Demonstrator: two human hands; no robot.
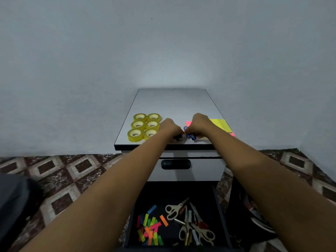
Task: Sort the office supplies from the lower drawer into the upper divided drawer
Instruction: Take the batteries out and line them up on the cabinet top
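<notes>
Both my hands are on the front of the grey cabinet top [172,104]. My left hand [170,128] is curled over a small black clip-like item [178,138]. My right hand [199,124] is curled around small blue clip-like items [190,136]. Several yellow tape rolls [144,127] sit in two rows at the left of the top. Yellow and pink sticky notes [221,123] lie at its right edge. The upper drawer [205,170] with a black handle [176,164] is closed. The lower drawer [132,206] is pulled out and holds coloured paper tabs [151,228], scissors [175,209] and pens.
A plain pale wall stands behind the cabinet. Patterned floor tiles [63,175] spread to both sides. A dark shape [14,206] lies at the lower left, and dark objects [254,215] sit on the floor to the right of the open drawer.
</notes>
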